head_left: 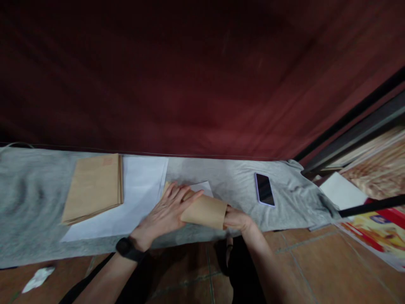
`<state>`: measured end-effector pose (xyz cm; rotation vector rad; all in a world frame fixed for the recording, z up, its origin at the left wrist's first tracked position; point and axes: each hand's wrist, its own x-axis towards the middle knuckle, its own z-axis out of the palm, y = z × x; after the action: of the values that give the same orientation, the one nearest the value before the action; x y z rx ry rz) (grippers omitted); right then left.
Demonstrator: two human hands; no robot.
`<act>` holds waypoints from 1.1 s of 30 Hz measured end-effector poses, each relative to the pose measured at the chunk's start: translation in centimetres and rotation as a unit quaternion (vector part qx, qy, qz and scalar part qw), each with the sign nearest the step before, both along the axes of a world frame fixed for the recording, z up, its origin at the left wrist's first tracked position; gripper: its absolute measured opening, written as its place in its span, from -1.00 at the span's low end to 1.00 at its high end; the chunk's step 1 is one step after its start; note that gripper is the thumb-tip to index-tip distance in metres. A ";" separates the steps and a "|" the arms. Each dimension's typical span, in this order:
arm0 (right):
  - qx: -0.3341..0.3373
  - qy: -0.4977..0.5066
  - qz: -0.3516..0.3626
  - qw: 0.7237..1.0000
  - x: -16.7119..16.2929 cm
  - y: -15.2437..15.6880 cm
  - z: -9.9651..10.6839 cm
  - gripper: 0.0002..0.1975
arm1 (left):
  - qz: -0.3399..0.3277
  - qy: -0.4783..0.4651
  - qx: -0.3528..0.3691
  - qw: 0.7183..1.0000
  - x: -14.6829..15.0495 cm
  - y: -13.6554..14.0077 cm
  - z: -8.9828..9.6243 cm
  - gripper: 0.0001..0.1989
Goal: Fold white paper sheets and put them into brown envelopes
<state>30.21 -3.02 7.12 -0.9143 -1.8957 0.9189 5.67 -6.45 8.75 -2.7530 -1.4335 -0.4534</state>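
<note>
Bare forearms reach forward, a black watch on the left one. The left hand lies flat, fingers extended, on a brown paper bag; the right hand is tucked into its end, its grip impossible to tell. Left of them sits a brown paper stack on white sheets; right, a phone; beyond, dark red fabric.

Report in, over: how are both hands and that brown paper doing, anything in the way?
Left fingers lying across brown paper packet. Right fingers partly hidden inside its open end. Nothing apparently in the way; phone lies apart, to the right.
</note>
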 end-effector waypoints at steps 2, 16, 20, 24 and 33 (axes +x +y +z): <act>-0.102 0.012 0.068 0.992 2.4 1.0 0.8 -0.72 | 0.025 -0.008 0.012 1.000 -1.5 0.5 0.1 -0.07; -0.080 -0.331 -0.245 0.908 -2.7 1.3 -3.4 -0.57 | 0.161 0.013 -0.044 0.986 -7.9 1.1 -2.5 0.06; -0.070 -0.368 -0.255 0.892 -3.6 1.6 -3.3 -0.55 | 0.157 0.011 -0.064 0.985 -7.8 1.3 -2.7 0.07; -0.087 -0.352 -0.251 0.898 -3.7 2.1 -3.6 -0.55 | 0.160 0.012 -0.087 0.983 -7.8 1.6 -2.9 0.07; -0.114 -0.136 -0.237 0.955 -0.3 3.8 -4.3 -0.89 | 0.185 -0.001 -0.121 0.975 -8.3 1.9 -3.2 0.10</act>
<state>29.92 0.79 2.87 -1.6233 -1.6894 0.7509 -2.66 -4.59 5.51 -2.5507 -2.0692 -0.2836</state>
